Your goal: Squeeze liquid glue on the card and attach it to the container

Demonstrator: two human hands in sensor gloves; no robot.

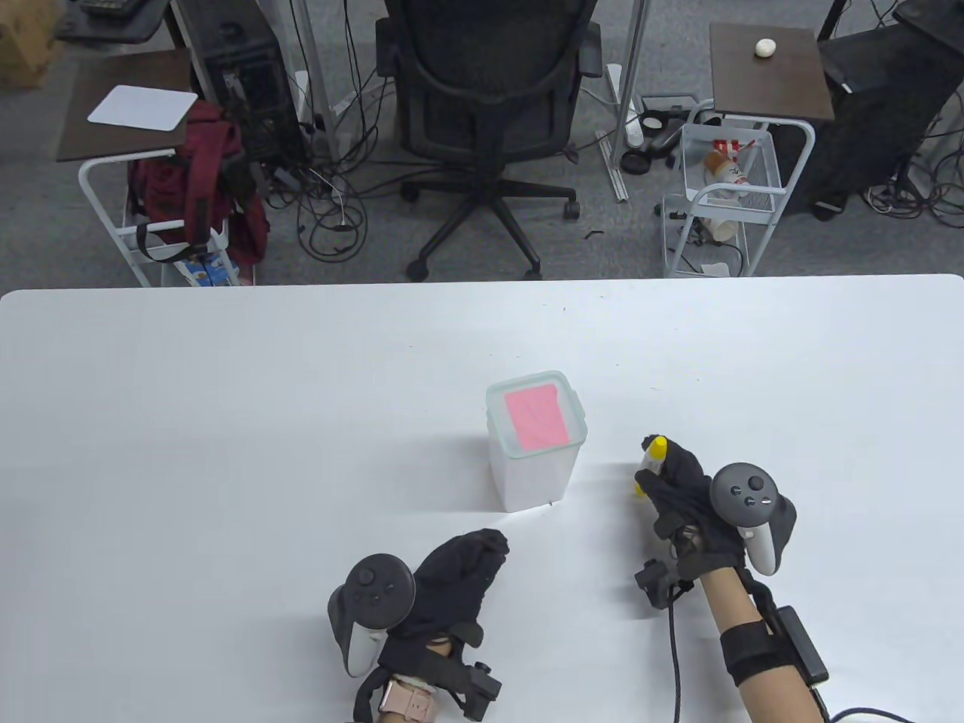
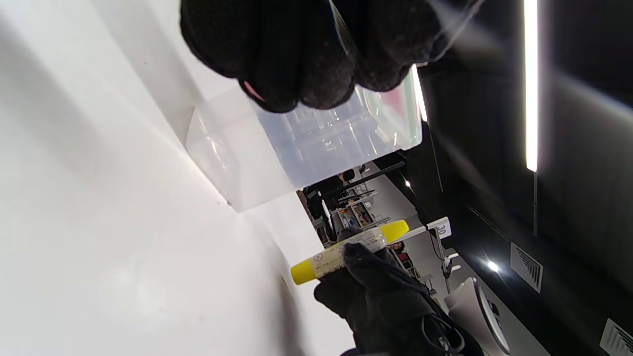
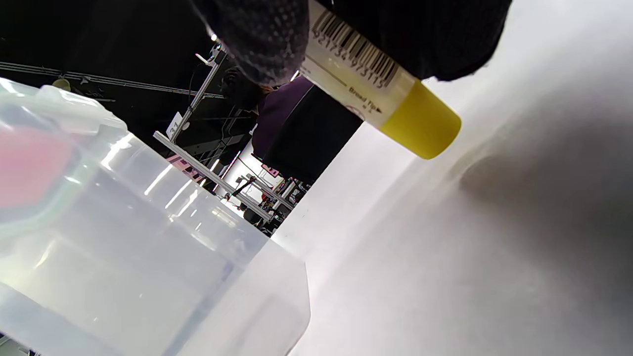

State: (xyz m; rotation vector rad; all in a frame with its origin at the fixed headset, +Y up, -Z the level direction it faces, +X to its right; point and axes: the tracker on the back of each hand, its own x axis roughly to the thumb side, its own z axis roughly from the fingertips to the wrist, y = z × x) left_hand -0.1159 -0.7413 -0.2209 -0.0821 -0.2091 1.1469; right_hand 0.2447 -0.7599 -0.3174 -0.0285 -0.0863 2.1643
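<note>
A translucent plastic container (image 1: 527, 478) with a clear lid stands at the table's middle. A pink card (image 1: 535, 418) lies flat on its lid. My right hand (image 1: 663, 474) is just right of the container and grips a glue tube (image 1: 652, 458) with yellow ends, held off the table. The right wrist view shows the tube (image 3: 366, 74) with its yellow end (image 3: 420, 126) above the table, and the container (image 3: 123, 247) and the card (image 3: 27, 168) to the left. My left hand (image 1: 486, 550) rests on the table in front of the container, fingers curled, holding nothing; its fingers (image 2: 296, 54) hang before the container (image 2: 306, 148).
The white table (image 1: 226, 422) spreads wide on both sides of the container. Beyond its far edge stand an office chair (image 1: 486, 105), two small carts (image 1: 723, 188) and cables on the floor.
</note>
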